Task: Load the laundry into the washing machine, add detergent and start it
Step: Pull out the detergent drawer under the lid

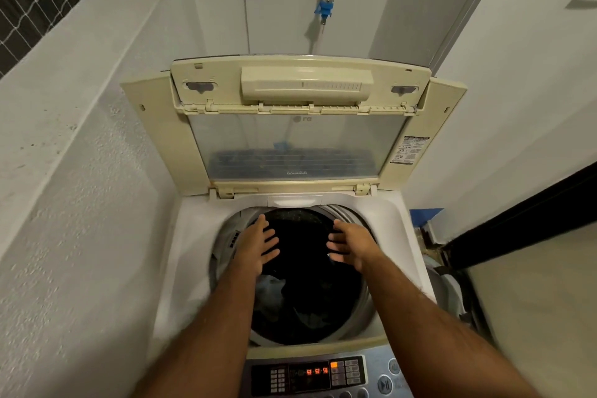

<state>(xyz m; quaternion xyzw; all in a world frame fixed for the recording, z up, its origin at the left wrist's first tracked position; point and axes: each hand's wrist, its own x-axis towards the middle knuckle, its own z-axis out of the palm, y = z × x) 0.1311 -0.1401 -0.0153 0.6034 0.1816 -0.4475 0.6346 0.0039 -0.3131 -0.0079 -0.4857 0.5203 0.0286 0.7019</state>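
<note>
A top-loading washing machine [181, 236] stands below me with its folding lid [290, 126] raised against the back wall. Dark laundry [303, 310] lies in the drum, with a pale blue piece near the middle left. My left hand [256, 245] and my right hand [350, 244] both hover over the drum opening with fingers spread and straight, holding nothing. The control panel [319, 375] at the front edge is lit, showing orange digits. No detergent is in view.
A tap with a blue hose fitting [326, 6] sits on the wall behind the machine. A concrete ledge [64, 139] runs along the left. A blue item [424, 216] and clutter fill the gap on the right, beside a dark-edged door [517, 223].
</note>
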